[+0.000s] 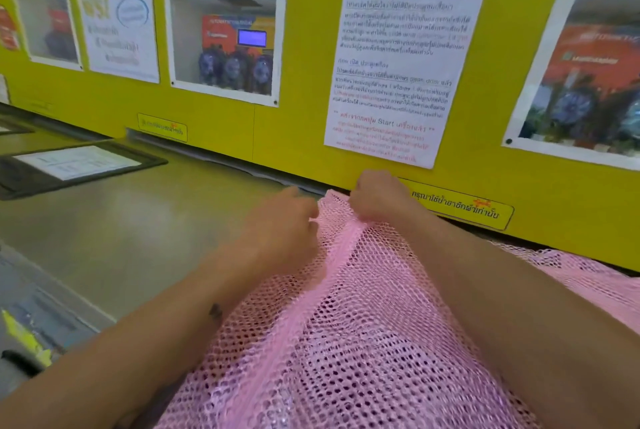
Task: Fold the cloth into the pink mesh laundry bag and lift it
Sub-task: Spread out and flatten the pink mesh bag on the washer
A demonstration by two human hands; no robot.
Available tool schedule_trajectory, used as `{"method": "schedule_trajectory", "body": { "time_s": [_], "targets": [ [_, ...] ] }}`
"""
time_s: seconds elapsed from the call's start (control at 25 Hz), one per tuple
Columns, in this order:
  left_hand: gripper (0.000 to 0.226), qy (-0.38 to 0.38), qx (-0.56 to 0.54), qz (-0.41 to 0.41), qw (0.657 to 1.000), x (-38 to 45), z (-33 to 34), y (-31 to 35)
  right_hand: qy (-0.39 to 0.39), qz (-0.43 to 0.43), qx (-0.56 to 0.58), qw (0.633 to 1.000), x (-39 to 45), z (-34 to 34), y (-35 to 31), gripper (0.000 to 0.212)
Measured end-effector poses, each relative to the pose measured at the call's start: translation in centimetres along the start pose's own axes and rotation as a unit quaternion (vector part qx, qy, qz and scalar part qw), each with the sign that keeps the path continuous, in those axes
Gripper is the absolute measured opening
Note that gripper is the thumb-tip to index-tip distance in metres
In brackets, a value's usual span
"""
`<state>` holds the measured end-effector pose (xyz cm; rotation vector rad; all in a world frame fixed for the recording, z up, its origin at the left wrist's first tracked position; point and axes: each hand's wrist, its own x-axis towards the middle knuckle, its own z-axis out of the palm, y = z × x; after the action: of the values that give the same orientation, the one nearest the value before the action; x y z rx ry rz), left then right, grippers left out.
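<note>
The pink mesh laundry bag [349,335] lies stretched across the metal counter, running from the bottom of the view up to the yellow wall. My left hand [282,220] pinches the bag's far edge on its left side. My right hand [377,198] is closed on the same far edge, close to the wall. A ridge of bunched mesh runs down between my two forearms. Dark patches show faintly through the mesh near the bottom; I cannot tell whether that is the cloth.
A grey metal counter [131,220] extends to the left. A black-framed sheet [76,163] lies on it at the far left. The yellow wall [298,123] with posted notices and photos stands right behind the bag. More pink mesh [595,286] spreads out at the right.
</note>
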<state>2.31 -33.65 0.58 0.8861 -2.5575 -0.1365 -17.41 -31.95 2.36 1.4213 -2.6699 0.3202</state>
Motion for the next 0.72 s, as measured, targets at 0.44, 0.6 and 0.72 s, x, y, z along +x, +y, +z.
{"method": "schedule_trajectory", "body": {
  "time_s": [0.44, 0.6, 0.72],
  "targets": [
    [0.054, -0.208, 0.064, 0.038, 0.975, 1.1, -0.3, 3.9, -0.120, -0.054, -0.035, 0.991, -9.0, -10.5, 9.2, 0.037],
    [0.053, -0.126, 0.028, 0.114, 0.985, 1.9, -0.7, 10.9, -0.142, 0.036, -0.034, 0.989, -15.1, -15.6, 17.9, 0.042],
    [0.048, -0.130, -0.017, 0.190, 0.973, 1.8, 0.6, 17.6, -0.167, 0.108, -0.016, 0.980, -19.3, -17.4, 24.6, 0.043]
  ]
}}
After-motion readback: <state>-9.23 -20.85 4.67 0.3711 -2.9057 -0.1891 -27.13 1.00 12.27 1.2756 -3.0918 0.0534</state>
